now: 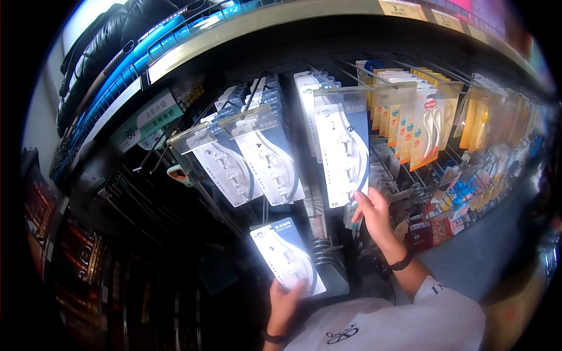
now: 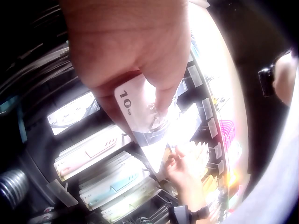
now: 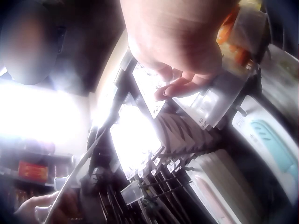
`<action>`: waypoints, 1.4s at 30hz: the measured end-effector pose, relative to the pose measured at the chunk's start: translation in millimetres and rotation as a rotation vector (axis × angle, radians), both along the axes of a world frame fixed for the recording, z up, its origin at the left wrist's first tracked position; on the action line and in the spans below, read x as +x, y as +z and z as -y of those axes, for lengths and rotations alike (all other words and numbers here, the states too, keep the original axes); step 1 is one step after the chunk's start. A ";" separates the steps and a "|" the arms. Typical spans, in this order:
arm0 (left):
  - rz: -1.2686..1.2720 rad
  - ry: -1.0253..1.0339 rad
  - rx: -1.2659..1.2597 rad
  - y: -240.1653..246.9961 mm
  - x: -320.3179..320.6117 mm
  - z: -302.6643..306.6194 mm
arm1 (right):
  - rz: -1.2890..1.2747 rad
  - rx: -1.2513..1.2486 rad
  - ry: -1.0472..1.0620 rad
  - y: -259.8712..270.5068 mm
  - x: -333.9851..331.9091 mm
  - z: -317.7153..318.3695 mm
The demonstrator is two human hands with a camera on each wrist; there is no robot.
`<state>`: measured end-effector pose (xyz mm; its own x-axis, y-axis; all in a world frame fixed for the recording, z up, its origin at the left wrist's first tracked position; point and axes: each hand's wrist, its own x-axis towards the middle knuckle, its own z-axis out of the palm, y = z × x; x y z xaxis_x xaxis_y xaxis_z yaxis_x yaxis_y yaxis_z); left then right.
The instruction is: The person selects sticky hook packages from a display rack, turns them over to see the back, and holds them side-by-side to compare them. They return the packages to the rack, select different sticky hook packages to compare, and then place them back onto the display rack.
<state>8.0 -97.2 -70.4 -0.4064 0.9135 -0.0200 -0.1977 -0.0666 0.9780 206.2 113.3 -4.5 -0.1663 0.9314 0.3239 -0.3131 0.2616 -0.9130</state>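
In the head view my left hand point(image 1: 285, 301) grips the lower edge of a white-and-blue carded pack of adhesive hooks point(image 1: 281, 248), its thumb over the front. The left wrist view shows the same hooks card point(image 2: 133, 109), marked 10 kg, below the left hand point(image 2: 128, 46). My right hand point(image 1: 374, 216) is raised at the bottom right corner of a hanging hooks pack point(image 1: 339, 152), fingers loosely bent and overlapping its lower edge. In the right wrist view the right hand's fingertips point(image 3: 163, 93) lie over that card's lower end.
Two more rows of hooks packs point(image 1: 269, 164) hang to the left on metal prongs with clear tag holders. Orange-and-white spoon packs point(image 1: 427, 131) hang on the right. A shelf edge point(image 1: 234, 29) with price labels runs above. A green sign point(image 1: 146, 120) stands at left.
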 end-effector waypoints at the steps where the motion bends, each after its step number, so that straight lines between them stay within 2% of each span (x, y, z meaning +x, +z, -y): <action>1: 0.002 0.000 0.003 -0.1 0.1 -0.2 | 0.010 -0.002 0.006 -5.2 0.9 -1.8; 8: -0.024 -0.002 -0.015 8.1 1.8 -3.3 | 0.005 0.002 0.038 -20.3 2.6 2.4; 29: -0.041 -0.014 -0.002 7.5 6.2 -4.7 | -0.017 0.087 0.003 -1.0 3.4 -3.9; 42: -0.055 0.006 -0.038 9.7 6.2 1.0 | -0.023 0.044 0.025 11.1 -3.0 -1.5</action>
<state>14.2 -98.3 -60.7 -0.4129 0.9102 -0.0315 -0.1428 -0.0306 0.9893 203.2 114.9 6.6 -0.1811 0.9118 0.3685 -0.3408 0.2933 -0.8932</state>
